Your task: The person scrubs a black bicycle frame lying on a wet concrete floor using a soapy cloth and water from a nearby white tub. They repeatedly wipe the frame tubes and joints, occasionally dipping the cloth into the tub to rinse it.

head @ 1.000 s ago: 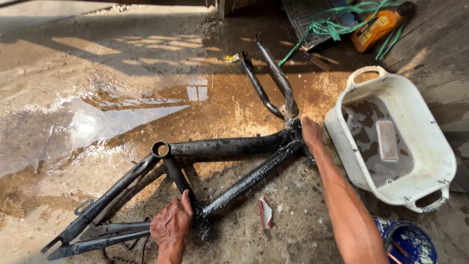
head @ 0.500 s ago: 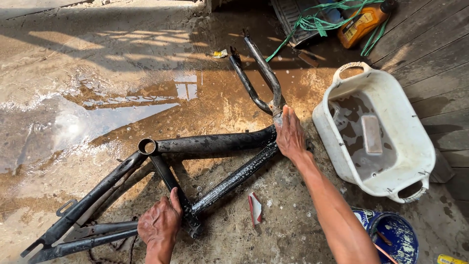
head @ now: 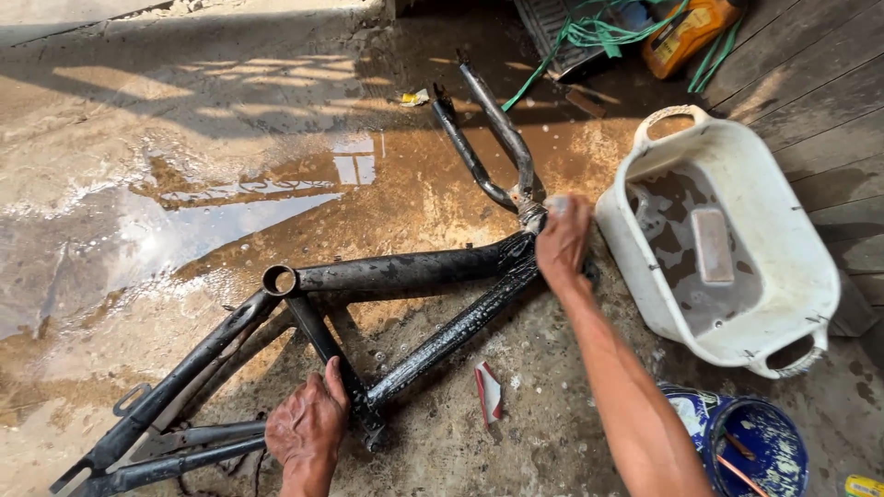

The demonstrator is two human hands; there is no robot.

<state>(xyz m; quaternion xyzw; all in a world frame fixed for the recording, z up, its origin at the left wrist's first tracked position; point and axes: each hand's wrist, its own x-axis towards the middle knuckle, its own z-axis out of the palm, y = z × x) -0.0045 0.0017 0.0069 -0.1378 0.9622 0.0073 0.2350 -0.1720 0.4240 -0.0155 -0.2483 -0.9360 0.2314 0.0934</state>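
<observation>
A black bicycle frame (head: 387,276) lies flat on the wet concrete floor (head: 138,212), its rear stays at the near left and its fork (head: 488,138) pointing far. The left hand (head: 308,428) sits near the bottom of the view, its grip closed on the seat tube just beside the bottom bracket. A small red and white wrapper (head: 488,391) lies on the floor just right of that hand, under the wet down tube. Far off, a scrap of yellow wrapper (head: 414,97) lies beside the fork tips. The right hand (head: 562,244) is clamped on the head of the frame where the fork joins, fingers wrapped over the top. Right of it, close by, stands a white plastic tub (head: 792,267) with muddy water and a pale rectangular block (head: 712,244) inside. At the far right lie a green cord (head: 599,35) and an orange bottle (head: 686,32). Near right stands a blue paint can (head: 760,442).
</observation>
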